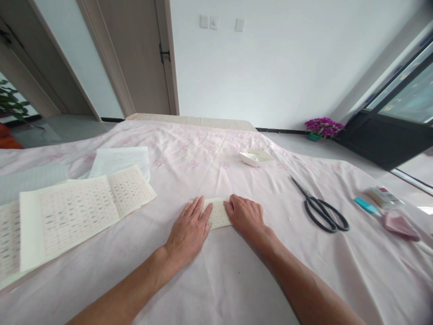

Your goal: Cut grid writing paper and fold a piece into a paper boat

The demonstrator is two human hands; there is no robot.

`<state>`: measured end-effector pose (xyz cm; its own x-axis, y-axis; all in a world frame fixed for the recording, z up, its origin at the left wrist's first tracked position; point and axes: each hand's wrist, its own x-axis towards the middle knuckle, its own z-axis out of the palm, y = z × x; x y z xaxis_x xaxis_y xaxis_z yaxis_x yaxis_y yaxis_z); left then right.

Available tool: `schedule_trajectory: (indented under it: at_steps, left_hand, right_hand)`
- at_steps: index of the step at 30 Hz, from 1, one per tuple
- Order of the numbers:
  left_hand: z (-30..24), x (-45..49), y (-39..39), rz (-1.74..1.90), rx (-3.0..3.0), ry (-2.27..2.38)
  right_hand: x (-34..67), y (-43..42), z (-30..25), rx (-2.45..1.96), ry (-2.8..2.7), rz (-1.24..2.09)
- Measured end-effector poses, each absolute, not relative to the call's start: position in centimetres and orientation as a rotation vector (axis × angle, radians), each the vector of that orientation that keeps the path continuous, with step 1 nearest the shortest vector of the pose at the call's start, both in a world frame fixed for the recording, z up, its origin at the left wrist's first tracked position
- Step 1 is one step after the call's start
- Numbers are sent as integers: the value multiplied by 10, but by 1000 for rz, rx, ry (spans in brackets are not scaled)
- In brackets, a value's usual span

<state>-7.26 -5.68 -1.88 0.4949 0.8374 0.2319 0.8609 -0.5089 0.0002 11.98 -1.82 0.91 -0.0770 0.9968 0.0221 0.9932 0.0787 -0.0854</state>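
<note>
A small folded piece of cream grid paper [218,213] lies on the cloth in front of me, between my two hands. My left hand [190,230] rests flat over its left end, fingers stretched forward and the thumb apart. At the right end, my right hand [246,214] is closed, with curled fingers and the thumb pressed on the paper's edge. Part of the paper is hidden under both hands. Beyond it sits a folded white paper boat-like shape [255,156].
Sheets of written grid paper [81,212] are spread at the left. Black-handled scissors [321,207] lie open at the right. Past them are a turquoise object [365,205], a small packet [384,197] and a pink item [401,225]. A pale pink cloth [216,289] covers the surface.
</note>
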Motion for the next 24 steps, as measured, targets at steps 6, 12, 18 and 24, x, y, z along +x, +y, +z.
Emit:
schedule_trajectory:
  at_steps: [6, 12, 18, 24]
  left_hand:
    - [-20, -76, -54, -266, -2627, -1536]
    - [-20, -75, -55, -228, -2643, -1562]
    - [-33, -77, -52, -339, -2658, -1534]
    - [-22, -80, -58, -288, -2664, -1540]
  right_hand:
    - [120, -21, 29, -2029, -2144, 97]
    - [65, -41, 31, -1285, -2168, 269]
    - [30, -42, -3, -1346, -2196, 486]
    - [49, -39, -11, -1493, -2398, 259]
